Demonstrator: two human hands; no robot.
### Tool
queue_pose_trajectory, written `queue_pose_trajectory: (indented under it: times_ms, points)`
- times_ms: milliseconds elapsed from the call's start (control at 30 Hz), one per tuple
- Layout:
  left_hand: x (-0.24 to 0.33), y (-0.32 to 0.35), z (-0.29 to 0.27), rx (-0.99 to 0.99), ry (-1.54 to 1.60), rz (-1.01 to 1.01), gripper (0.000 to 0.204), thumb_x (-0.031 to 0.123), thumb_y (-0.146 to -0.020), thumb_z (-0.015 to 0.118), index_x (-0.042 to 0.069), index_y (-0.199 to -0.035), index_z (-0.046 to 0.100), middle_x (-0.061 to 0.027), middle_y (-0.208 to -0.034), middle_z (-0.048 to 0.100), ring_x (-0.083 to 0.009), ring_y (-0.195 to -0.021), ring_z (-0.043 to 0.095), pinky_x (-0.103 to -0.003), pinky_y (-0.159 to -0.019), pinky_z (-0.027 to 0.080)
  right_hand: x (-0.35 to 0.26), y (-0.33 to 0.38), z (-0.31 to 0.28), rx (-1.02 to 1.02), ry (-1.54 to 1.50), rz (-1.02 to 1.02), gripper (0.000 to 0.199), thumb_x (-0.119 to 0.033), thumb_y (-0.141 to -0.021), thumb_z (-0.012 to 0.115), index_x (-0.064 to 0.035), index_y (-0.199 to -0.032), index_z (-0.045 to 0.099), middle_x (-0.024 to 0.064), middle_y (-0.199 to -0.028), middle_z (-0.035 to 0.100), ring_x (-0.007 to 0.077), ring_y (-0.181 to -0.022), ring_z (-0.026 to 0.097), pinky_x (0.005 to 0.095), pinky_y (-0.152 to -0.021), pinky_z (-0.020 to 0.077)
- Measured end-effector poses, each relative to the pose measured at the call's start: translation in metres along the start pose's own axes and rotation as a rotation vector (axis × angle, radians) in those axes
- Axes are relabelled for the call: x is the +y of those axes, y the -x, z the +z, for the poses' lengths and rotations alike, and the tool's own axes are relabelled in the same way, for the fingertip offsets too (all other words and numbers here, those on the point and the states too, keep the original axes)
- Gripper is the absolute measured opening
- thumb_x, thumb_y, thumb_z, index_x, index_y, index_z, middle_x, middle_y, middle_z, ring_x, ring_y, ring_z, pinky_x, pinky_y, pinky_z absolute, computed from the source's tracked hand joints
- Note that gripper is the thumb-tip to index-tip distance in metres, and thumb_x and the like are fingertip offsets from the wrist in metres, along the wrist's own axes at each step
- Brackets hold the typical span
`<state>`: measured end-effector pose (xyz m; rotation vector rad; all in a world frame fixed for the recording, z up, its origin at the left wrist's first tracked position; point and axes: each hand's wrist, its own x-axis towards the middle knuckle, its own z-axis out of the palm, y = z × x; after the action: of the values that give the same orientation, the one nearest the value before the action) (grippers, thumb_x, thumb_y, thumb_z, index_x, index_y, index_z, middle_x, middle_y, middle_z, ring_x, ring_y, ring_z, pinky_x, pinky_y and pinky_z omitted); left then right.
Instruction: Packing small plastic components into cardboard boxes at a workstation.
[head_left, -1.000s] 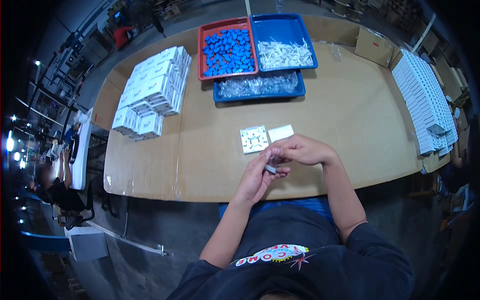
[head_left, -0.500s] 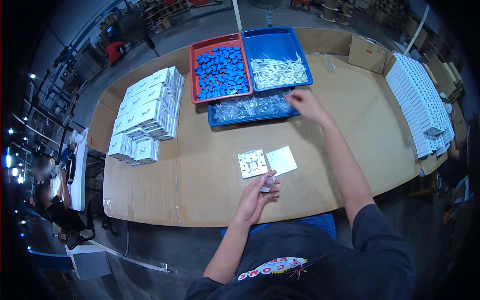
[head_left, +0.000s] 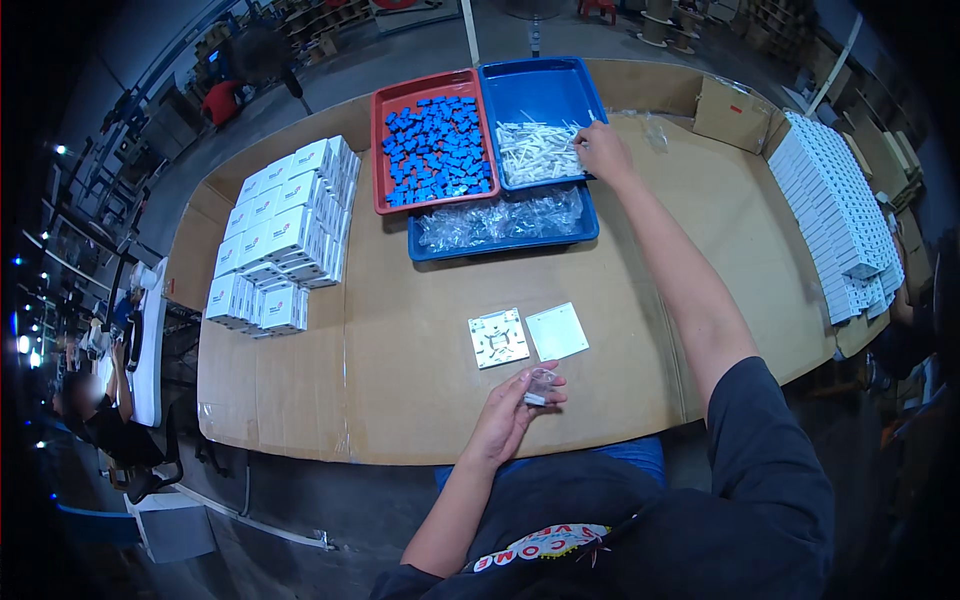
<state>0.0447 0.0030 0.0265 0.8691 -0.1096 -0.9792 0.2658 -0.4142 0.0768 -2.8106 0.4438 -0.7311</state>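
Observation:
My left hand (head_left: 505, 415) is closed around a small clear plastic bag (head_left: 541, 386), low over the near part of the table; something whitish shows at the bag's lower end. My right hand (head_left: 604, 152) reaches to the right side of a blue tray (head_left: 535, 85) of white stick-like pieces (head_left: 535, 153). Its fingers are pinched together among the pieces there, and what lies between them is too small to make out. Between my hands and the trays lie a white square frame (head_left: 498, 338) with an open-patterned middle and a plain white square plate (head_left: 557, 332), side by side.
A red tray (head_left: 378, 150) holds small blue parts. Below it, another blue tray (head_left: 505, 248) holds clear plastic bags. White boxes (head_left: 275, 225) are stacked at left, and white slotted pieces (head_left: 835, 210) at right. Cardboard walls (head_left: 655, 88) edge the table. Co-workers sit at far left.
My right hand has moved away from me, from above the tray of clear bags to the tray of white pieces. My left hand keeps the small bag.

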Motion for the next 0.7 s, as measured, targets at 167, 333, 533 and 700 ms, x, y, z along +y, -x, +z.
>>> queue_pose_trajectory:
  times_ms: [167,333,533,700]
  points:
    - [0.001,0.003,0.002,-0.006,0.057,-0.022,0.052,0.032,-0.116,0.037,-0.008,-0.146,0.05,-0.0196,-0.123,0.069,-0.0287,-0.104,0.073,-0.041,-0.094,0.06,0.014,0.008,-0.012,0.071,-0.462,0.162,0.015,-0.016,-0.093,0.073,-0.0084,-0.104,0.08,0.0082,-0.104,0.075,0.0242,-0.087,0.069,0.0382,-0.082,0.0563]
    - [-0.001,0.007,-0.001,0.029,0.068,-0.02,0.052,0.032,-0.115,0.037,-0.008,-0.146,0.05,-0.0203,-0.124,0.069,-0.0286,-0.106,0.072,-0.041,-0.095,0.06,-0.031,0.061,-0.059,-0.045,-1.428,0.374,0.018,-0.013,-0.096,0.077,-0.0012,-0.109,0.078,0.0042,-0.099,0.076,0.0052,-0.07,0.057,0.0208,-0.065,0.0485]
    - [-0.005,0.01,0.013,0.009,0.017,-0.017,0.053,0.035,-0.115,0.036,-0.006,-0.147,0.05,-0.0195,-0.125,0.069,-0.0282,-0.107,0.072,-0.041,-0.096,0.059,-0.038,0.109,-0.091,-0.066,-1.7,0.469,0.019,-0.013,-0.098,0.075,-0.0031,-0.114,0.076,0.0047,-0.1,0.076,0.0025,-0.068,0.053,0.0184,-0.059,0.044]
    - [-0.013,0.017,0.009,0.04,0.146,-0.048,0.054,0.037,-0.115,0.038,-0.003,-0.149,0.049,-0.0179,-0.126,0.07,-0.0269,-0.108,0.071,-0.04,-0.096,0.057,-0.049,0.155,-0.089,-0.106,-1.682,0.528,0.018,-0.012,-0.097,0.076,-0.002,-0.113,0.075,0.0044,-0.098,0.076,0.0029,-0.066,0.052,0.0188,-0.059,0.0422]
